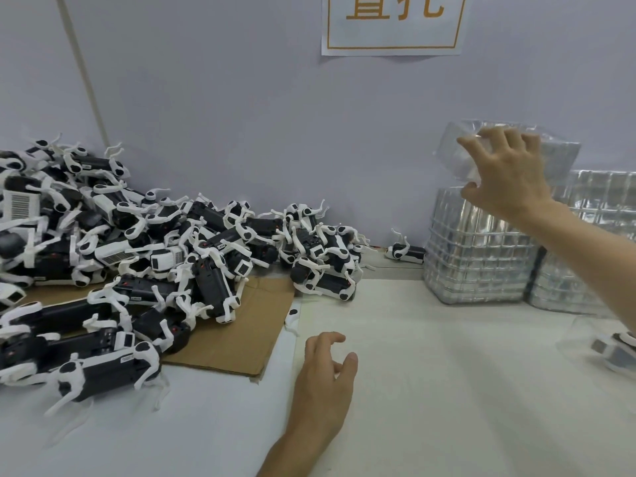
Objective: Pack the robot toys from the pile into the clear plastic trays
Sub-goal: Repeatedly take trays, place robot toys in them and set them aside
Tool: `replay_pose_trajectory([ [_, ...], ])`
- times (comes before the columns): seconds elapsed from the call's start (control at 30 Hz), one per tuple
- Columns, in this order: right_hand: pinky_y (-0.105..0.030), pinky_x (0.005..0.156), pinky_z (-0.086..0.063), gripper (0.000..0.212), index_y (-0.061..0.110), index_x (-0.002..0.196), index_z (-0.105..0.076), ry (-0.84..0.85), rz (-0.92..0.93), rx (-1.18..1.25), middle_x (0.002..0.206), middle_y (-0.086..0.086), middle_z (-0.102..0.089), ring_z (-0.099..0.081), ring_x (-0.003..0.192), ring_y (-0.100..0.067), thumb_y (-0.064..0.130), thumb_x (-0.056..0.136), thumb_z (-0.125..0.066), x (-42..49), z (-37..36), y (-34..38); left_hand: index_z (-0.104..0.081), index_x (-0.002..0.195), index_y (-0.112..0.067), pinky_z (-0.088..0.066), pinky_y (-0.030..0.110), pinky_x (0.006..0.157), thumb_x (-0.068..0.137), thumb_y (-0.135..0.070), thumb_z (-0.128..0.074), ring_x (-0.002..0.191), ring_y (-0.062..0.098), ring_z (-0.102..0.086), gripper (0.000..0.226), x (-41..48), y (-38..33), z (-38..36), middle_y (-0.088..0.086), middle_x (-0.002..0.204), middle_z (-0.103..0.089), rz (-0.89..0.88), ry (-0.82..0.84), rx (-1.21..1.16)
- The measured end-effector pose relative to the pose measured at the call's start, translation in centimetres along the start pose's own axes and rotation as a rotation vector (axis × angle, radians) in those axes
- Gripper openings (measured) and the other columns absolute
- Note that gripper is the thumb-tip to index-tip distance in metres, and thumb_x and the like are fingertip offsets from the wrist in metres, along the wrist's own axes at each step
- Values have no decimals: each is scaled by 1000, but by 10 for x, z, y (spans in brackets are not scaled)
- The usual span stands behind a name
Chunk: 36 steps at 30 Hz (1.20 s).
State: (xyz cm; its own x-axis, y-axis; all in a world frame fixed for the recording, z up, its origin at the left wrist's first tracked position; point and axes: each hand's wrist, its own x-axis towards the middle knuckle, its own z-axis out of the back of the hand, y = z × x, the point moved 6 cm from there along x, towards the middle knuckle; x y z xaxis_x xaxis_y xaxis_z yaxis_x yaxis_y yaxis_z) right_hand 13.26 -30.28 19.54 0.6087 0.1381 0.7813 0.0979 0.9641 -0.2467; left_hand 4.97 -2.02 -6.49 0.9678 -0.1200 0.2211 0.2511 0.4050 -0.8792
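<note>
Step in hand: pulling one empty tray (557, 156) off the stack (478, 263) at the desk's (430, 390) back right.

- Right hand (506, 173): fingers spread over the tray's top, thumb hooked under its near rim. It's a grip on the tray, which sits tilted just above the stack. I can't tell whether the far side is free of the stack.
- Left hand (327, 370): near the front edge, mid-desk, fingers loosely curled, holding nothing. Can't tell if it touches the surface.
- Pile (137, 242): back left corner, spilling over the cardboard (247, 332) toward the middle. Stray toy (406, 252) lies at the back edge, just beside the stack.
- Second stack (592, 201) stands right of the first, touching it. A filled tray (612, 352) looks to be at the right edge, mostly cut off.

How to do it well, my read:
- Thin nested plastic sticks, so check only one tray comes away. Peel from the near rim, don't yank straight up.
- Grip lightly; a squeeze will buckle the walls.
- Set it cavity-up on the bare patch in front of the left hand, between pile and stack.
- Send the left hand to the pile's near edge now. Legs are tangled, so lift a toy by the body, not a leg.
</note>
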Motion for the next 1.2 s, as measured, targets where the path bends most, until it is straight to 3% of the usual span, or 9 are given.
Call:
replay_pose_trajectory([
  [0.13, -46, 94, -35, 70, 16, 139, -55, -219, -17, 203, 130, -17, -55, -51, 114, -36, 23, 72, -72, -38, 40, 44, -52, 105, -41, -40, 10, 79, 97, -29, -59, 96, 0, -58, 16, -2, -4, -2, -20, 114, -56, -31, 58, 13],
  [0.27, -36, 93, -30, 69, 23, 139, -54, -341, 48, 391, 127, -9, -54, -52, 112, -30, 32, 71, -62, -116, 70, 102, -59, 109, -37, -41, 7, 76, 91, -29, -70, 96, 0, -61, 22, -8, -14, -8, -17, 111, -64, -18, 117, -181],
  [0.47, -30, 103, -30, 82, 21, 148, -40, -149, -20, 666, 135, 1, -56, -53, 121, -20, 31, 71, -65, -209, 55, 164, -68, 106, -30, -50, 23, 77, 82, -30, -73, 94, 9, -69, 25, -14, -29, -15, -12, 104, -73, -78, 188, -358],
  [0.57, -30, 107, -32, 86, 19, 150, -36, -172, -91, 795, 145, 10, -49, -48, 131, -9, 34, 73, -72, -221, 52, 171, -78, 97, -27, -52, 31, 82, 92, -13, -67, 92, 10, -71, 18, -14, -29, -16, -8, 95, -77, -114, 167, -346],
  [0.7, -24, 110, -29, 80, 20, 149, -38, -112, -127, 854, 147, 10, -50, -47, 134, -8, 39, 80, -74, -221, 48, 156, -76, 97, -23, -52, 23, 77, 100, -11, -59, 89, 13, -73, 21, -10, -29, -8, -3, 95, -78, -107, 133, -416],
  [0.8, -21, 106, -28, 64, 33, 136, -49, 29, -220, 819, 131, 22, -56, -54, 120, -2, 37, 80, -79, -225, 34, 137, -71, 105, -16, -53, 29, 79, 102, -10, -53, 89, 19, -75, 20, -6, -24, -5, -2, 100, -78, -20, 120, -488],
  [0.9, -31, 101, -35, 56, 39, 129, -54, 157, -222, 838, 115, 27, -56, -58, 101, 6, 33, 81, -82, -231, 19, 132, -68, 113, -11, -52, 29, 80, 104, -13, -50, 96, 24, -74, 20, -7, -17, -5, 4, 106, -77, 94, 151, -613],
  [1.1, -31, 86, -42, 45, 42, 124, -58, 148, -205, 955, 104, 23, -53, -59, 88, -4, 48, 83, -74, -232, 20, 138, -63, 123, -7, -55, 30, 87, 86, -20, -75, 108, 27, -70, 41, -12, -25, -12, 15, 118, -72, 126, 317, -808],
  [1.2, -31, 81, -46, 38, 44, 120, -59, 67, -211, 1006, 104, 24, -54, -58, 90, -3, 53, 84, -65, -233, 26, 143, -69, 115, 0, -56, 33, 84, 83, -19, -70, 103, 31, -71, 37, -16, -29, -18, 25, 116, -70, 127, 355, -886],
])
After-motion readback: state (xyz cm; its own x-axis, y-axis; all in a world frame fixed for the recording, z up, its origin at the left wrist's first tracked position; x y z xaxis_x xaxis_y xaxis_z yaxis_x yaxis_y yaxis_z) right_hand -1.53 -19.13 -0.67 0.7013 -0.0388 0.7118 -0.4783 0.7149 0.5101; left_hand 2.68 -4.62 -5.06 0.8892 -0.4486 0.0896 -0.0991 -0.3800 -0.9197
